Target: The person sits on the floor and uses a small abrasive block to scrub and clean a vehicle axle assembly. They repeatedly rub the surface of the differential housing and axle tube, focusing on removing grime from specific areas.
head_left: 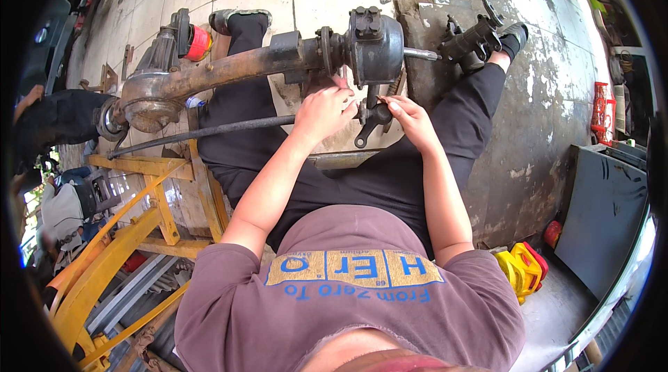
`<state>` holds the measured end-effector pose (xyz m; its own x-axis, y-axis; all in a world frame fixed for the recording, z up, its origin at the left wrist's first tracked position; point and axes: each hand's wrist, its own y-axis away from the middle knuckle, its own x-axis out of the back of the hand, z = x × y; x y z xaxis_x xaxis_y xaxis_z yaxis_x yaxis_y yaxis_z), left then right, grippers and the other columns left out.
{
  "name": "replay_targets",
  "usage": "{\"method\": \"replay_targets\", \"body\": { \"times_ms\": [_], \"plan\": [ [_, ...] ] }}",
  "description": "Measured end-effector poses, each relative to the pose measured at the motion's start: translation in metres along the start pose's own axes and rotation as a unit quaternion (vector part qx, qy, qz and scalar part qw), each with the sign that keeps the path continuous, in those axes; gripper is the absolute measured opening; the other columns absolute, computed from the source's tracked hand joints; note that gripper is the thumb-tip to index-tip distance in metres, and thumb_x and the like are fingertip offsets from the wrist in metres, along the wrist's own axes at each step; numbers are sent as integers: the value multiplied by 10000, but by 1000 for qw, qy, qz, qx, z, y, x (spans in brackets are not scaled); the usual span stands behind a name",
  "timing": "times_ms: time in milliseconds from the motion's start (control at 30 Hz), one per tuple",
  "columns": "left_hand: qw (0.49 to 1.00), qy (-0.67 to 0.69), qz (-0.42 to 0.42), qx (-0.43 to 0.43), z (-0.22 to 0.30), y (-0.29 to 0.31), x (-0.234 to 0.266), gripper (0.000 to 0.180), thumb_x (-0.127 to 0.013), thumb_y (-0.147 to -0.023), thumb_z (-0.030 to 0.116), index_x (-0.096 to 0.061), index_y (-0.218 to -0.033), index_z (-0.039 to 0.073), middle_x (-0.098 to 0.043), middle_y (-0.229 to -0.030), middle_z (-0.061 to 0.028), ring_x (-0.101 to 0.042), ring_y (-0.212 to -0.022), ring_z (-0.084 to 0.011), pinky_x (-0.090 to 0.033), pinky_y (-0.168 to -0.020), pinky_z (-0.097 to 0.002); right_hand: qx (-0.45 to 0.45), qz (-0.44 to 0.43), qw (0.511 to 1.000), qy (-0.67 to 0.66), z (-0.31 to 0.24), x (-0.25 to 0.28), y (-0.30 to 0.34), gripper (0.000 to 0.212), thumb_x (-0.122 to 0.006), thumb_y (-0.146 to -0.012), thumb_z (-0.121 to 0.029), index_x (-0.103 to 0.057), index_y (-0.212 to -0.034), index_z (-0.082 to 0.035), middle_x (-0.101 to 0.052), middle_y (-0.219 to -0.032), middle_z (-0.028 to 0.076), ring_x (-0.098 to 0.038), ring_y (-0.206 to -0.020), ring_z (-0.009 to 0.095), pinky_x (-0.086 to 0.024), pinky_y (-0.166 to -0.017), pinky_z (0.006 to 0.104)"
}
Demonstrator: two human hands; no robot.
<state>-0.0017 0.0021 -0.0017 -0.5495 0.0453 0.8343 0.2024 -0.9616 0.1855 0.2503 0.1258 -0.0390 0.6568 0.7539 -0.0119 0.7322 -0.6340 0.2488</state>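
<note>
A heavy rusty axle runs across in front of me, with a dark drum-shaped hub at its right end. Below it lies a long steel rod, whose right part passes behind my left wrist. My left hand is under the hub with its fingers curled in beside the rod's joint; what they grip, if anything, is hidden. Close by, my right hand pinches a small thin brown piece between thumb and finger, too small to name. It is just above a black steering arm with an eye at its lower end.
A yellow metal frame stands at the left over several metal bars. Another dark metal part is by my right foot. At the right are a grey cabinet, a yellow-and-red object and a red container. Another person's leg shows far left.
</note>
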Motion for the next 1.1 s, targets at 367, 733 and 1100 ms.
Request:
{"method": "replay_targets", "body": {
  "times_ms": [367, 733, 1100],
  "plan": [
    [1000, -7, -3, -6, 0, -1, 0, 328, -702, -1052, 341, -799, -1260, 107, -817, -1150, -128, -793, -1088, -351, -646, -951, -486, -10, 12, 1000, 6, -3, -1, -3, 490, -682, -1164, -413, -813, -1348, 21, -780, -1333, 102, -708, -1232, 215, -521, -1107, 354],
    [1000, -11, -7, -8, 1, -3, 1, 321, -699, -1064, 348, -795, -1249, 105, -816, -1147, -125, -794, -1083, -350, -645, -949, -488, -30, 44, 994, 93, 23, 7, -12, 507, -680, -1165, -431, -816, -1340, 26, -758, -1416, 81, -710, -1199, 207, -545, -1041, 358],
    [1000, -3, -2, -2, 0, -2, 2, 334, -703, -1059, 352, -798, -1266, 108, -816, -1153, -129, -794, -1076, -354, -642, -954, -492, -62, 11, 996, -58, 11, 13, -5, 503, -683, -1162, -458, -817, -1351, -11, -816, -1160, 80, -689, -962, 160, -573, -909, 347]
  ]
}}
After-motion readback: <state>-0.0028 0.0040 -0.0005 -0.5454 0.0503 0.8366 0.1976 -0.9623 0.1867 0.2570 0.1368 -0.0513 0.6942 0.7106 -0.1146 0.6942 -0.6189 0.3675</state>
